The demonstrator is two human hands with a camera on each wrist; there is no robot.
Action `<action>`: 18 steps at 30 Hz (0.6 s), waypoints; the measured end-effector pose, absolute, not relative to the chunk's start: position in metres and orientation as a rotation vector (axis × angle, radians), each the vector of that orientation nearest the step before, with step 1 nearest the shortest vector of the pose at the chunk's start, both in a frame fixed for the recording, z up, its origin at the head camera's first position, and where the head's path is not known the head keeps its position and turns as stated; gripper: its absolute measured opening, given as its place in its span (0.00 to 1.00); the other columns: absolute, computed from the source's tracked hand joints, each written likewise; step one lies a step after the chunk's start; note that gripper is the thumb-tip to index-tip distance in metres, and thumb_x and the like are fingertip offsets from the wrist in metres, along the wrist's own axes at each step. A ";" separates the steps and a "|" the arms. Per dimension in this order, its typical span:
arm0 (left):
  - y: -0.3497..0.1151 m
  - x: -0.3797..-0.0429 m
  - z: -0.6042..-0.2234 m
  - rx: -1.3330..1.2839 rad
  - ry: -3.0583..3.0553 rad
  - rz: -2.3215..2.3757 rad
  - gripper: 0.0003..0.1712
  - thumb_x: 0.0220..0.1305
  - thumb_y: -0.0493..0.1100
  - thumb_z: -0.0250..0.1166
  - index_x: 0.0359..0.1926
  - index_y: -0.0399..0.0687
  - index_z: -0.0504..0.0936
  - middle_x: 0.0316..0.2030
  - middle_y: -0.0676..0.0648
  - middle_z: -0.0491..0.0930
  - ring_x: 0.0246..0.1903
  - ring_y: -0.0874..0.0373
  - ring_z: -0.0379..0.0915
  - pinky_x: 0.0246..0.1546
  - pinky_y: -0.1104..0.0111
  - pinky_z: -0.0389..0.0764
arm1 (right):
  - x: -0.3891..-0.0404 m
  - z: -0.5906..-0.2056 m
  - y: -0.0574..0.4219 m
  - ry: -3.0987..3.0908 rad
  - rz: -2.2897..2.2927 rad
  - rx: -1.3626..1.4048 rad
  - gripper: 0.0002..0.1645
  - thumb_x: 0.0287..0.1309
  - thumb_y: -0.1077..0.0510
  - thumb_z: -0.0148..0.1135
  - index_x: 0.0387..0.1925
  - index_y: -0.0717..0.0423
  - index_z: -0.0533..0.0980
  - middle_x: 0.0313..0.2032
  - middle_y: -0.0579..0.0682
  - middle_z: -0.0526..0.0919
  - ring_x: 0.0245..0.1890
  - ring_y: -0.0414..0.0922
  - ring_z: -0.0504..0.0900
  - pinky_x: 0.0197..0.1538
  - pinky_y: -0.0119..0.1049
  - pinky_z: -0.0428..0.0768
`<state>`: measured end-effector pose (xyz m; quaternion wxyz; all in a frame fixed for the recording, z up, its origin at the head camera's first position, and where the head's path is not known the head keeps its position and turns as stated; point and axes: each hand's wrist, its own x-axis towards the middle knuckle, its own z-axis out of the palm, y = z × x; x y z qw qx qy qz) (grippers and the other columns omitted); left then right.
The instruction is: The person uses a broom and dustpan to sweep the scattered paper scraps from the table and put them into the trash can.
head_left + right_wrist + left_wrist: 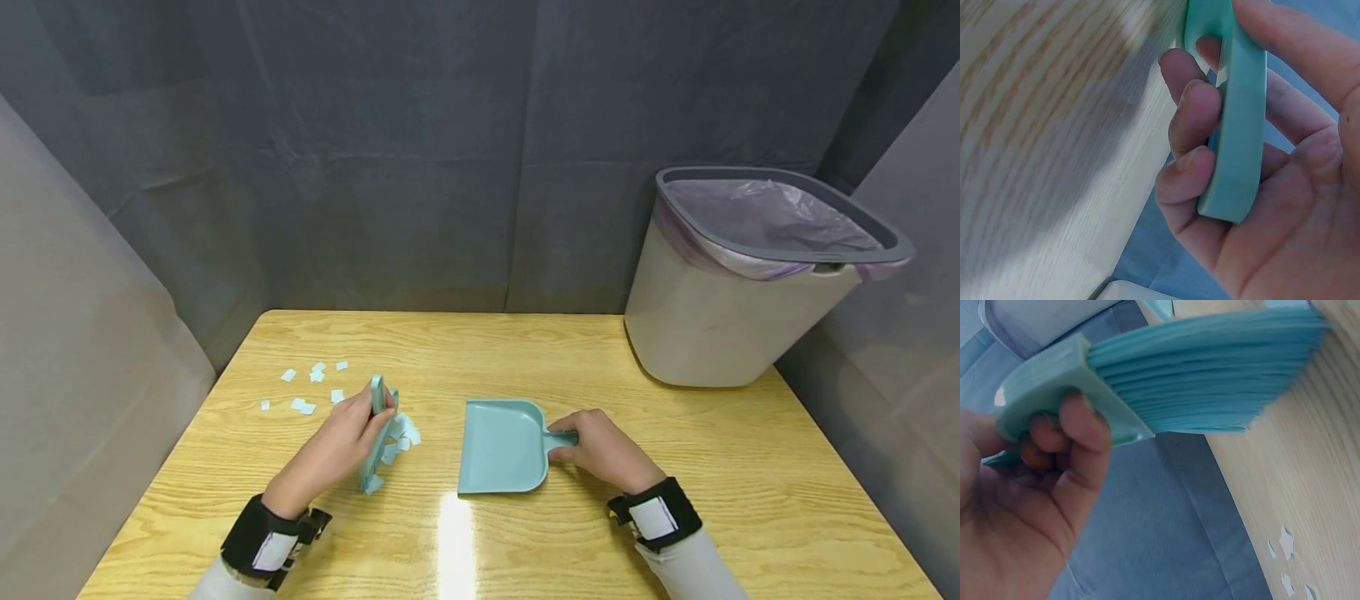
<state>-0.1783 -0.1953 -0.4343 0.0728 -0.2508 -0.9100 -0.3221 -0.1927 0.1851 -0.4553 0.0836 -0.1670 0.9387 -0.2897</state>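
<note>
My left hand (pixel 348 433) grips the handle of a teal hand brush (pixel 1204 375), its fingers curled through the handle opening in the left wrist view. The bristles reach down to the table. Right beside the brush lies a small pile of pale blue paper scraps (pixel 403 432). My right hand (pixel 596 446) holds a teal dustpan (pixel 504 446) by its handle (pixel 1238 137), with the fingers wrapped round it. The pan rests on the table, its straight front edge facing left toward the brush and apart from the scraps. No scraps show on the pan.
More paper scraps (pixel 303 406) are scattered over the left part of the wooden table (pixel 465 350). A light grey trash bin (pixel 712 317) with a dark rim and a purple liner stands at the back right. Grey cloth (pixel 390 167) hangs behind the table.
</note>
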 end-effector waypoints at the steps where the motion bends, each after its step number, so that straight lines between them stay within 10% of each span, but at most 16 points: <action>1: -0.194 -0.179 -0.435 -0.753 -2.729 -0.970 0.03 0.80 0.38 0.55 0.44 0.44 0.70 0.30 0.54 0.68 0.26 0.63 0.63 0.29 0.69 0.71 | -0.193 -0.455 0.185 2.802 -0.867 -0.497 0.18 0.55 0.59 0.79 0.48 0.61 0.87 0.47 0.53 0.89 0.52 0.51 0.85 0.54 0.49 0.83; 18: -0.169 -0.182 -0.437 -0.799 -2.702 -1.062 0.05 0.81 0.41 0.55 0.46 0.43 0.71 0.31 0.51 0.72 0.28 0.61 0.67 0.31 0.68 0.75 | -0.193 -0.457 0.186 2.800 -0.882 -0.515 0.19 0.54 0.59 0.79 0.48 0.61 0.87 0.47 0.54 0.89 0.51 0.49 0.86 0.53 0.48 0.84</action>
